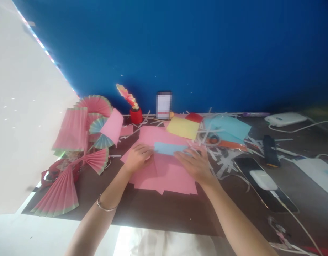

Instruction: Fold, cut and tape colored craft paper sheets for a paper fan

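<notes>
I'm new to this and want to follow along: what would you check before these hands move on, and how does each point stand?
1. Left hand at the blue paper's left end: ok.
2. Right hand at its right end: ok.
3. Blue paper above the pink sheets: ok.
4. Table to the right free of paper scraps: not ok, many lie strewn.
5. Blue paper's edges exactly aligned: cannot tell, too blurred.

I can see two hands [138, 156] and one small blue strip [168, 148]. Around them, there's one yellow sheet [183, 128] at one o'clock, one purple pen [256, 114] at two, one big flat phone [246, 167] at four, one bracelet [107, 209] at seven and one red pot [136, 116] at ten. The fans [57, 195] at nine are too jumbled to count.
</notes>
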A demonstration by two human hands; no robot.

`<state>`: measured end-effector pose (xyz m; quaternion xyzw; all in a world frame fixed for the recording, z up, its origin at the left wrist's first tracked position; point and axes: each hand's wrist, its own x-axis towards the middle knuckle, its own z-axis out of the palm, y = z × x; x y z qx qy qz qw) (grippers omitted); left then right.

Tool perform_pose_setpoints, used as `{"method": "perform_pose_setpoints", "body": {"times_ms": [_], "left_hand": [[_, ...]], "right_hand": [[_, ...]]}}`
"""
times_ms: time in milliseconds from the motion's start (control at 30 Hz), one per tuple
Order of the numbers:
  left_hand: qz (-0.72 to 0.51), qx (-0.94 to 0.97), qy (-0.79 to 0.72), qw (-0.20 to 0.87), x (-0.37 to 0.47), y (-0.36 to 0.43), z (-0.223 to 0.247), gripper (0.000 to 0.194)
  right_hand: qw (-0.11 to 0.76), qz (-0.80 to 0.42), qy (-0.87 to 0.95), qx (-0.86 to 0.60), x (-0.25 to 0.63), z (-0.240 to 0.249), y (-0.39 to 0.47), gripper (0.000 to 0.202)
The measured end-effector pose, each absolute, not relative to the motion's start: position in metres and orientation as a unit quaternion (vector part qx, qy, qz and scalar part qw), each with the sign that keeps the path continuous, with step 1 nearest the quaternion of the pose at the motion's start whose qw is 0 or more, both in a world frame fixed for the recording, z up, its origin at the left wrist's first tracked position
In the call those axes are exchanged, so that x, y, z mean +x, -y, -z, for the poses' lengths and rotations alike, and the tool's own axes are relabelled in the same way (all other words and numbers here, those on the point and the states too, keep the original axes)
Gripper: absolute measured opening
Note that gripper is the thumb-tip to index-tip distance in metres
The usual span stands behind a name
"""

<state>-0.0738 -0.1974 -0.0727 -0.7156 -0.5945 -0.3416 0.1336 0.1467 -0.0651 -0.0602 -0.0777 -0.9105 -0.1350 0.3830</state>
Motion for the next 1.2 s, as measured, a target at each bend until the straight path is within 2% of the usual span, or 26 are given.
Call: {"method": "perform_pose_setpoints", "body": {"times_ms": [167, 233, 333, 367, 400, 500, 567, 667, 767, 867, 1000, 1067, 1200], "left_hand": [[0.466, -0.565, 0.681, 0.000, -0.089, 0.201, 0.076, 0.019], [0.535, -0.449, 0.701, -0.146, -0.089, 0.199, 0.076, 0.026], [0.578, -0.313, 0.587, -0.473, -0.074, 0.193, 0.074, 0.049], [0.584, -0.291, 0.532, -0.539, -0.068, 0.191, 0.073, 0.049], [0.602, -0.276, 0.496, -0.562, -0.062, 0.189, 0.073, 0.045], [0.638, -0.278, 0.451, -0.559, -0.053, 0.186, 0.073, 0.028], [0.658, -0.263, 0.453, -0.541, -0.056, 0.187, 0.074, 0.020], [0.685, -0.228, 0.452, -0.524, -0.065, 0.189, 0.076, 0.020], [0.678, -0.244, 0.457, -0.522, -0.070, 0.189, 0.077, 0.026], [0.659, -0.279, 0.464, -0.522, -0.073, 0.190, 0.076, 0.028], [0.649, -0.303, 0.455, -0.529, -0.074, 0.191, 0.075, 0.028], [0.645, -0.303, 0.452, -0.537, -0.074, 0.192, 0.076, 0.028], [0.643, -0.288, 0.462, -0.538, -0.075, 0.191, 0.076, 0.025]], "right_hand": [[0.416, 0.064, 0.898, -0.130, 0.156, 0.066, 0.052, 0.029], [0.442, 0.074, 0.882, -0.144, 0.159, 0.068, 0.049, 0.027], [0.421, 0.086, 0.894, -0.125, 0.157, 0.069, 0.055, 0.028], [0.400, 0.086, 0.906, -0.110, 0.154, 0.069, 0.060, 0.030], [0.376, 0.086, 0.918, -0.096, 0.151, 0.070, 0.064, 0.032], [0.345, 0.053, 0.934, -0.081, 0.141, 0.070, 0.074, 0.028], [0.369, -0.029, 0.921, -0.117, 0.136, 0.071, 0.074, 0.025], [0.421, -0.263, 0.840, -0.219, 0.133, 0.077, 0.065, 0.034], [0.403, -0.509, 0.699, -0.300, 0.132, 0.085, 0.057, 0.032], [0.379, -0.635, 0.592, -0.322, 0.130, 0.089, 0.055, 0.027], [0.317, -0.727, 0.532, -0.296, 0.126, 0.085, 0.059, 0.024], [0.308, -0.733, 0.531, -0.292, 0.126, 0.081, 0.061, 0.027], [0.358, -0.616, 0.629, -0.311, 0.129, 0.077, 0.060, 0.028]]}}
